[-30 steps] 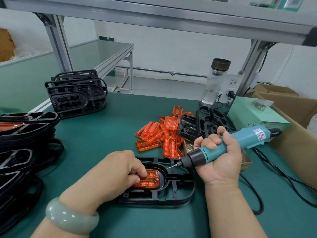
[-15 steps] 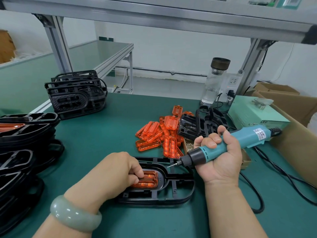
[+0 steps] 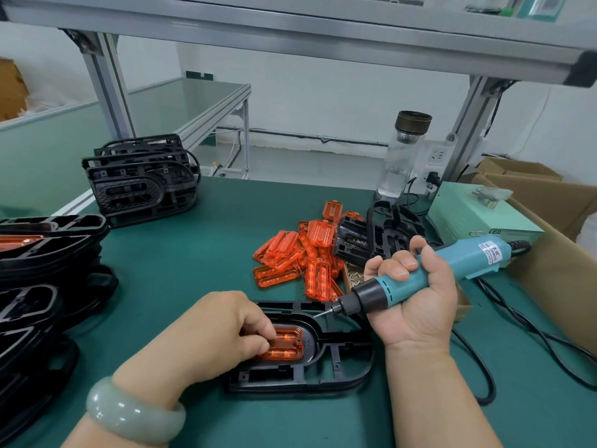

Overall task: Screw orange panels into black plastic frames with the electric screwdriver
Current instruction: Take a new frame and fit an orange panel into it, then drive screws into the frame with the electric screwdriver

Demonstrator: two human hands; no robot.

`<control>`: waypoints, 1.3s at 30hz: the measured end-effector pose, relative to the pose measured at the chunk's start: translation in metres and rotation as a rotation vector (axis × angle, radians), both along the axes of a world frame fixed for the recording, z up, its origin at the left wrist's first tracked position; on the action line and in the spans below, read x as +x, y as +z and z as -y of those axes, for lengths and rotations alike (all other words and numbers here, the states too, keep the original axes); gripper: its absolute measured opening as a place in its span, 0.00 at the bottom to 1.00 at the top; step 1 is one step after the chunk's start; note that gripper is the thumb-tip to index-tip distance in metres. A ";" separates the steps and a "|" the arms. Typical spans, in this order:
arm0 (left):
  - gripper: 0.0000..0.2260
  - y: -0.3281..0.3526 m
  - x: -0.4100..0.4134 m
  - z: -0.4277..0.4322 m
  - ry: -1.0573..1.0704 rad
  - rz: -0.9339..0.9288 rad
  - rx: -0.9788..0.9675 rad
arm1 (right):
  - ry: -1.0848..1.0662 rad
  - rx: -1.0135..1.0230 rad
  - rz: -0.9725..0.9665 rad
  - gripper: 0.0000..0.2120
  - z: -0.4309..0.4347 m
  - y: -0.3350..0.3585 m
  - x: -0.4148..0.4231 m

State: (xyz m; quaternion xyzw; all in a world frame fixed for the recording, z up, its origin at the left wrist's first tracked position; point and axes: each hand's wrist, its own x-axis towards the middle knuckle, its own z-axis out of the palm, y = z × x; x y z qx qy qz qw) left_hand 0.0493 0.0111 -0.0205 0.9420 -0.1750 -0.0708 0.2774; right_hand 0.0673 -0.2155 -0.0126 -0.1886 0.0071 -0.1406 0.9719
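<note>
A black plastic frame [image 3: 336, 370] lies flat on the green mat in front of me. An orange panel [image 3: 289, 344] sits in its oval recess. My left hand [image 3: 213, 337] covers the panel's left part, fingertips pressing down on it. My right hand [image 3: 410, 302] grips the teal electric screwdriver [image 3: 429, 273], held slanted with its bit [image 3: 321, 314] hovering just above the frame's upper edge, apart from the panel. A pile of loose orange panels [image 3: 300, 257] lies behind the frame.
Stacks of black frames stand at the back left [image 3: 139, 182] and along the left edge [image 3: 38, 286]. More black parts [image 3: 381, 234], a small box of screws [image 3: 353, 276], a glass bottle [image 3: 403, 153], a pale green power unit [image 3: 484, 218] and cardboard boxes [image 3: 555, 253] fill the right. The screwdriver cord [image 3: 517, 331] trails right.
My left fingers have shifted slightly on the orange panel. The screwdriver stays in nearly the same hovering pose.
</note>
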 end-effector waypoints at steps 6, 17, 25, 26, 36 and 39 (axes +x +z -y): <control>0.05 0.012 0.006 0.015 0.027 0.218 -0.092 | -0.025 -0.013 0.015 0.04 0.008 0.002 0.000; 0.07 0.042 0.061 0.120 -0.343 0.250 0.198 | 0.036 -0.046 0.073 0.04 0.017 0.005 -0.001; 0.08 0.050 0.076 0.155 -0.347 0.094 0.496 | 0.046 -0.035 0.061 0.05 0.018 0.004 -0.001; 0.10 0.050 0.076 0.155 -0.342 0.101 0.482 | 0.044 -0.024 0.060 0.05 0.018 0.004 -0.001; 0.07 0.038 0.073 0.142 -0.209 0.214 0.199 | 0.072 -0.011 0.073 0.05 0.015 0.003 0.000; 0.06 0.035 0.072 0.139 -0.187 0.236 0.118 | 0.077 -0.012 0.072 0.05 0.013 0.003 0.000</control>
